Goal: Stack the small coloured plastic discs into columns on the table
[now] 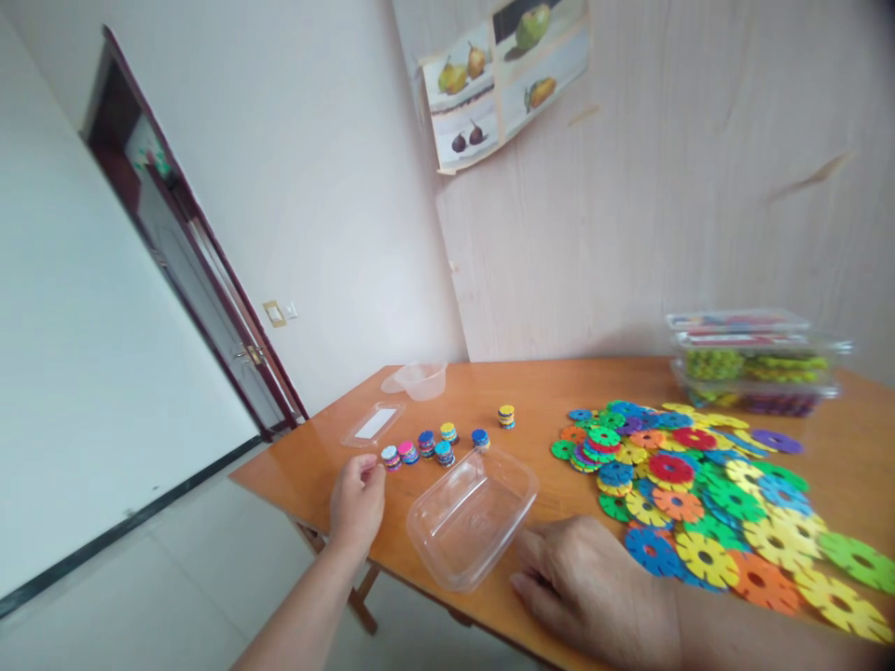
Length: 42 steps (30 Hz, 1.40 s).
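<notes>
My left hand [356,503] rests on the orange table [531,391] with its fingers curled, the fingertips right beside a small stack of coloured discs [391,458]; I cannot make out anything in the pinch. Several more small stacks [440,445] stand in a row to its right. My right hand [587,587] lies flat on the table with fingers stretched out, next to an empty clear plastic tub [470,514]. A big heap of flat flower-shaped plastic pieces [699,494] in many colours spreads out to the right of that hand.
A clear lid with a white label [373,425] and a small clear cup [422,380] sit at the far left of the table. Stacked clear boxes of pieces [755,363] stand by the wall. A dark door [188,270] is at left, and a fruit poster [503,79] hangs above.
</notes>
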Each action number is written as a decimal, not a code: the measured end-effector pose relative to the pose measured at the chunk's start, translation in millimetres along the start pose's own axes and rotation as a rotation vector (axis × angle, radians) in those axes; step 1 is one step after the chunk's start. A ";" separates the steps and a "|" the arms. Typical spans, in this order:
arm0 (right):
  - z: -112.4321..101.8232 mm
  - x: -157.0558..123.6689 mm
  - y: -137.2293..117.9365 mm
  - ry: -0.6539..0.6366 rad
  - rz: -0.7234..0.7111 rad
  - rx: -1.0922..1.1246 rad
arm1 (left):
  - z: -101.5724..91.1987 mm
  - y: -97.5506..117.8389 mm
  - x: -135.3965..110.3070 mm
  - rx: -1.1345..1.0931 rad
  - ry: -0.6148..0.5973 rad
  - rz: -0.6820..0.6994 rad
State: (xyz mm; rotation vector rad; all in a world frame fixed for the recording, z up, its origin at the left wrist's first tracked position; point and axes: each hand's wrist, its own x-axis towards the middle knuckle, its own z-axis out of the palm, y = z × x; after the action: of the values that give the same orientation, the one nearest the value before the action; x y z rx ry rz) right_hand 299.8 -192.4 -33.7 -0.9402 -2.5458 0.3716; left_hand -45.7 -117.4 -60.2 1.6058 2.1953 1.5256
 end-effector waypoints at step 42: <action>-4.0 2.7 2.8 -0.012 0.053 0.082 | 15.9 130.0 56.4 0.619 -0.872 0.509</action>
State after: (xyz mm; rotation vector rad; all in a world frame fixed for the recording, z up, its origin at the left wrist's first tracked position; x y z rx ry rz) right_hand 301.3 -188.1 -30.5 -0.9784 -2.5003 0.4947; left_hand 28.9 -66.3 50.1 2.4662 1.8438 -0.0253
